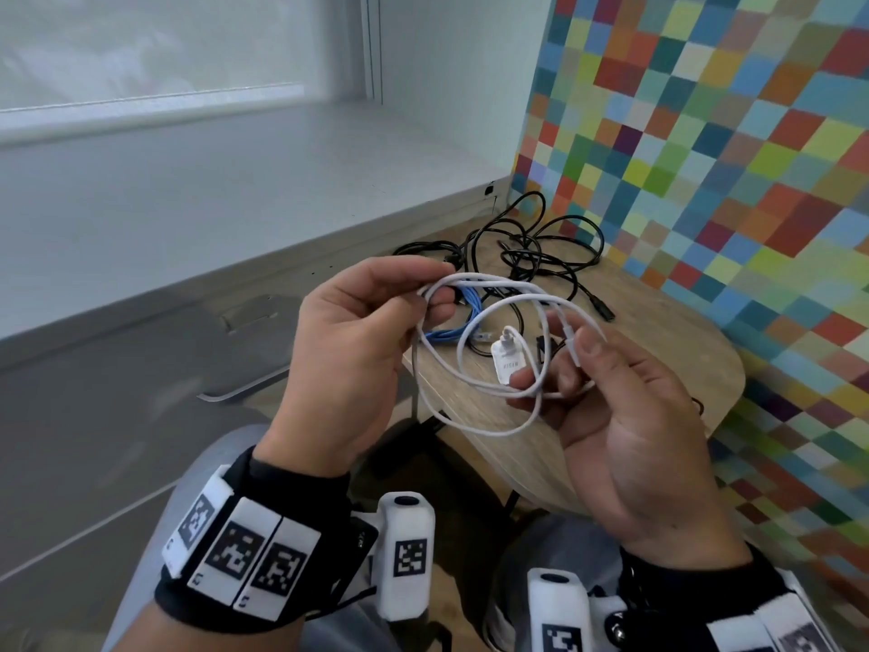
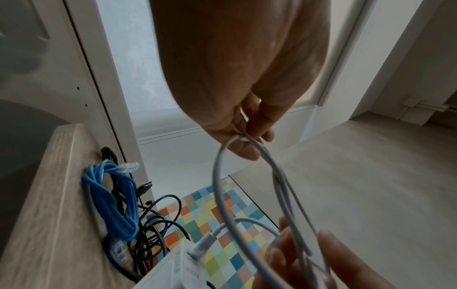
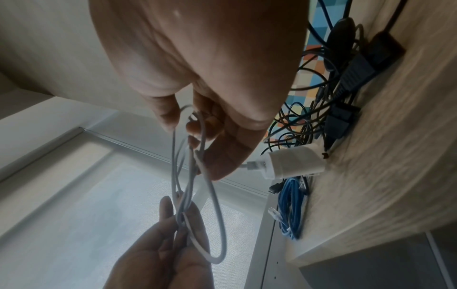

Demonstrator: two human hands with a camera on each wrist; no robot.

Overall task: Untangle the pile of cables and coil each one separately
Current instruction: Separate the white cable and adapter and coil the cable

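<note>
A white cable [image 1: 470, 385] hangs in several loops above the table edge, between both hands. My left hand [image 1: 435, 291] pinches the gathered loops at their top between thumb and fingers [image 2: 247, 152]. My right hand [image 1: 559, 364] holds the loops' lower right side, with a free white plug end by its thumb [image 1: 588, 345]. The wrist views show the same cable [image 2: 217, 185] [image 3: 219, 205]. One end runs into a white adapter [image 1: 510, 362] [image 3: 294, 162] lying on the table. A bundled blue cable [image 1: 451, 322] [image 2: 118, 205] and a black cable tangle [image 1: 531, 247] lie behind.
The small wooden table [image 1: 658, 360] stands against a multicoloured checked wall [image 1: 705, 134] on the right and a white sill [image 1: 235, 204] on the left. A black plug [image 1: 604, 312] lies at the table's right. My knees are below the table's near edge.
</note>
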